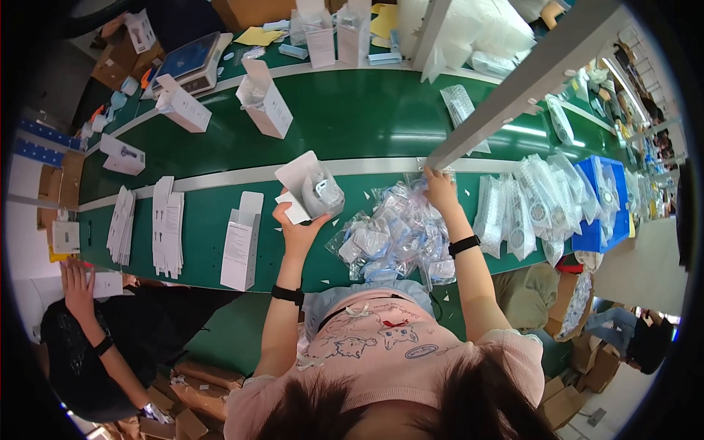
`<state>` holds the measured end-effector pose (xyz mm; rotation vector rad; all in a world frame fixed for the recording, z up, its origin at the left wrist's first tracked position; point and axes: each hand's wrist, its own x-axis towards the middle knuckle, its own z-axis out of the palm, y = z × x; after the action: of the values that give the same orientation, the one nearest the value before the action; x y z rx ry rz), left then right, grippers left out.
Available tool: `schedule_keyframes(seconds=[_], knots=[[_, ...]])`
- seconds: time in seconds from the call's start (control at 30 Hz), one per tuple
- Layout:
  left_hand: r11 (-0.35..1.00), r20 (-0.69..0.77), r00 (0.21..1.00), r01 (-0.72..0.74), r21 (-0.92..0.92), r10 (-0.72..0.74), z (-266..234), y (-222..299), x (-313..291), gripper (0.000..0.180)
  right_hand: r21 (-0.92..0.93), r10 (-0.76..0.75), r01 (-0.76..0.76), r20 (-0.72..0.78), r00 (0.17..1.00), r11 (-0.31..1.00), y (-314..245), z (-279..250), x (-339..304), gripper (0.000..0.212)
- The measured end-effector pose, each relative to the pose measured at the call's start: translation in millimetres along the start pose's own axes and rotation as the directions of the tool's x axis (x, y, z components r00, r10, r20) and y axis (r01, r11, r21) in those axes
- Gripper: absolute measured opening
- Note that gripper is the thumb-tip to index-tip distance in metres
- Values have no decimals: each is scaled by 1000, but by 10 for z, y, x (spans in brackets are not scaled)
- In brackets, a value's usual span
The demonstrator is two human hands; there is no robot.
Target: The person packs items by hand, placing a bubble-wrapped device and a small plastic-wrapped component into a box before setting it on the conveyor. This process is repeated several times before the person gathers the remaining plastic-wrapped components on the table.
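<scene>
The left hand [299, 233] grasps an open white box [296, 208] low with its fingers, leaving the mouth clear above the table [202, 235]. The right hand [442, 194] meets plastic packets [396, 233] heaped within reach; whether its fingers pinch one cannot be told.

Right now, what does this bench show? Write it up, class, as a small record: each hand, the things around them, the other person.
left hand: holds an open white box with a clear-wrapped item inside
right hand: at the far edge of a pile of small clear packets; grip unclear
right of pile: bubble-wrapped items, then a blue bin
left of held box: a carton with its flap open, then flat white cartons
other person: a hand at far left, by a white package
</scene>
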<state>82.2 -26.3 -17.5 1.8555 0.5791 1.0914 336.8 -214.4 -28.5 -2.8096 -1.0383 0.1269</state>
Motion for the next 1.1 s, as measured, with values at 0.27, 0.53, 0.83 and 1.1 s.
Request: schedule_keyframes(seconds=[0.27, 0.53, 0.83, 1.1], knots=[[1000, 58, 998, 3, -10, -2, -271, 508, 291, 61, -10, -64, 66, 178, 982, 998, 168, -138, 98, 18], [960, 100, 995, -2, 281, -28, -238, 646, 441, 24, 974, -132, 187, -170, 977, 128, -665, -810, -7, 13], [936, -91, 954, 299, 188, -287, -296, 532, 454, 11, 967, -160, 143, -179, 971, -212, -1740, -994, -243, 32], [915, -102, 910, 398, -67, -403, -341, 461, 507, 10, 351, -680, 852, -516, 522, 388, -1937, -715, -218, 39]])
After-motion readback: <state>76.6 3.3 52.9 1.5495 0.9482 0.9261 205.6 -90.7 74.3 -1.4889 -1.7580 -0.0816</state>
